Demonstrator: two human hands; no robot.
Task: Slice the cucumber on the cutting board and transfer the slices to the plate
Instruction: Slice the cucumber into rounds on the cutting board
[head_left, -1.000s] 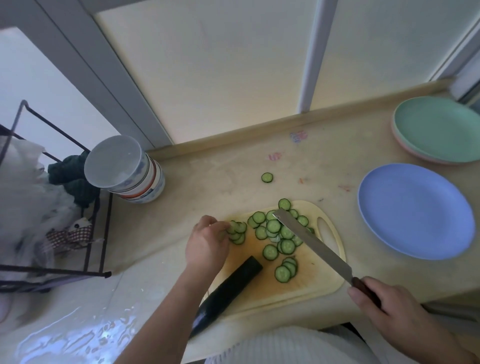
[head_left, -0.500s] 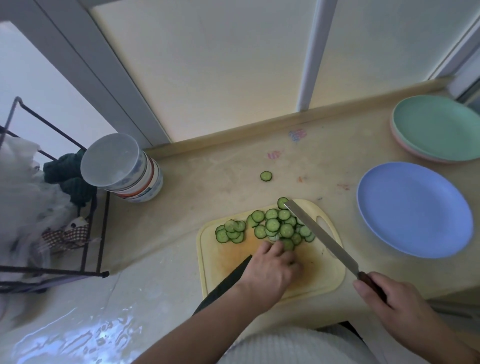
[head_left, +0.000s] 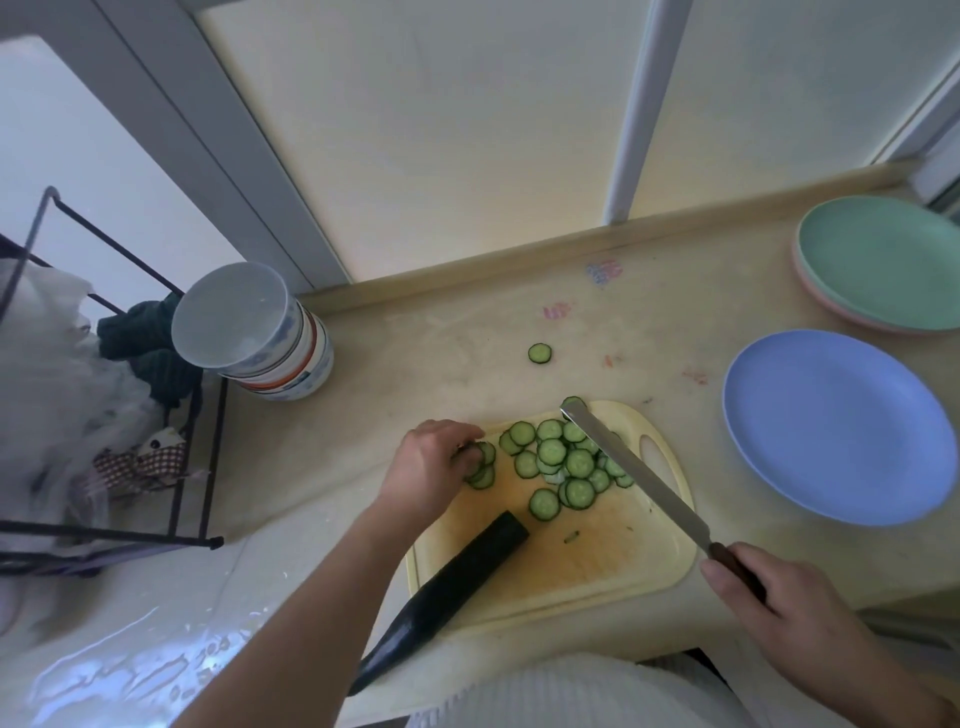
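A yellow cutting board (head_left: 613, 551) lies on the counter with several cucumber slices (head_left: 563, 460) heaped at its far end. The uncut dark cucumber piece (head_left: 452, 592) lies diagonally over the board's near left corner. My left hand (head_left: 431, 467) is at the board's far left corner, fingers curled over a few slices there. My right hand (head_left: 779, 613) grips the handle of a long knife (head_left: 623, 467). Its blade slants across the right side of the slice pile. An empty blue plate (head_left: 841, 426) sits right of the board.
One stray slice (head_left: 540, 353) lies on the counter beyond the board. A green plate on a pink one (head_left: 883, 260) sits at the far right. A lidded round container (head_left: 249, 332) and a black wire rack (head_left: 197, 467) with bags stand at the left.
My left hand went from the board's far left corner to the middle of the slices, then back to that corner. The knife blade shifted slightly right.
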